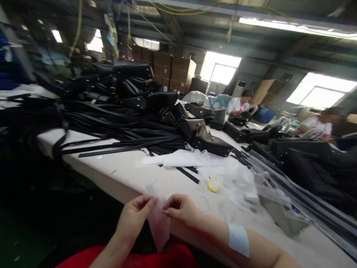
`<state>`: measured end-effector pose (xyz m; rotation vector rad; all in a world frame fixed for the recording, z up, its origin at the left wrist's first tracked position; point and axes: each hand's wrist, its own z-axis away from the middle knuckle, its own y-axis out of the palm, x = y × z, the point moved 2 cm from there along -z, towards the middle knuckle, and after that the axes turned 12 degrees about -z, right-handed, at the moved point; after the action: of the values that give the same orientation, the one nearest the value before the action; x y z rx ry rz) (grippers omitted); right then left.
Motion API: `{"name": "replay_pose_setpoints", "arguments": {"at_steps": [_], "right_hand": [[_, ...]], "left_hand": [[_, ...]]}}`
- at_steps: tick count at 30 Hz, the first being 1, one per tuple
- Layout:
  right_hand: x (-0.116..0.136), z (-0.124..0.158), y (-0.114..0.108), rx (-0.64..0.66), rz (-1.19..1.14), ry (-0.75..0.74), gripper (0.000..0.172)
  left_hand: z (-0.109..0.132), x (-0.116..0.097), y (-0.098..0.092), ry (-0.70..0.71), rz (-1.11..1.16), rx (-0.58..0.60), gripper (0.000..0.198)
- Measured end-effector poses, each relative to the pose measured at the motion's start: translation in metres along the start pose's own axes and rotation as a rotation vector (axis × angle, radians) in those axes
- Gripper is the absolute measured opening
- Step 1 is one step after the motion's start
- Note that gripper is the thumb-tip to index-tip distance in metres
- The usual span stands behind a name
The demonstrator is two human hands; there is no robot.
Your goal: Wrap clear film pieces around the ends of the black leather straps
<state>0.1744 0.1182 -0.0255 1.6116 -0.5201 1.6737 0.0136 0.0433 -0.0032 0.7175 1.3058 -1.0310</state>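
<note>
Between my two hands hangs a thin, translucent white sheet point(158, 227), which looks like a small plastic bag or tissue; I cannot tell which. My left hand point(134, 214) pinches its left edge between thumb and fingertips. On the other side, my right hand point(181, 209) pinches the right edge the same way. Both hands are at the table's front edge, above my red clothing. A pale blue patch point(238, 239) sits on my right forearm. Beyond the hands lie crumpled white sheets point(184, 159) and a yellow ring point(213, 185), perhaps a tape roll.
Long black straps point(119, 126) spread over the white table point(117, 171), some past its edge. Black leather-like bags point(212, 139) with metal studs are piled behind. A grey object point(281, 210) lies to the right. Two people work farther back; brown cartons point(161, 69) are stacked beyond.
</note>
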Motion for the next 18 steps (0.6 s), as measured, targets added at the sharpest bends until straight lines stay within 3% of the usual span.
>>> {"name": "replay_pose_setpoints", "arguments": {"at_steps": [3,7,10,15,18], "right_hand": [[0.002,-0.011,0.007,0.040,0.146,-0.046,0.014],[0.013,-0.051,0.016,0.026,0.320,-0.135,0.016],[0.024,-0.105,0.032,0.024,0.210,-0.116,0.019],[0.032,-0.211,0.073,-0.064,-0.050,0.061,0.026],[0.031,-0.264,0.093,-0.121,-0.143,0.152,0.019]], "left_hand": [[0.001,0.009,-0.013,0.095,-0.051,-0.047,0.037],[0.005,0.022,-0.042,0.180,-0.205,-0.228,0.038],[0.010,0.032,-0.065,0.231,-0.334,-0.322,0.035],[0.023,0.055,-0.084,0.220,-0.435,-0.206,0.036],[0.031,0.076,-0.089,0.154,-0.461,-0.204,0.031]]}}
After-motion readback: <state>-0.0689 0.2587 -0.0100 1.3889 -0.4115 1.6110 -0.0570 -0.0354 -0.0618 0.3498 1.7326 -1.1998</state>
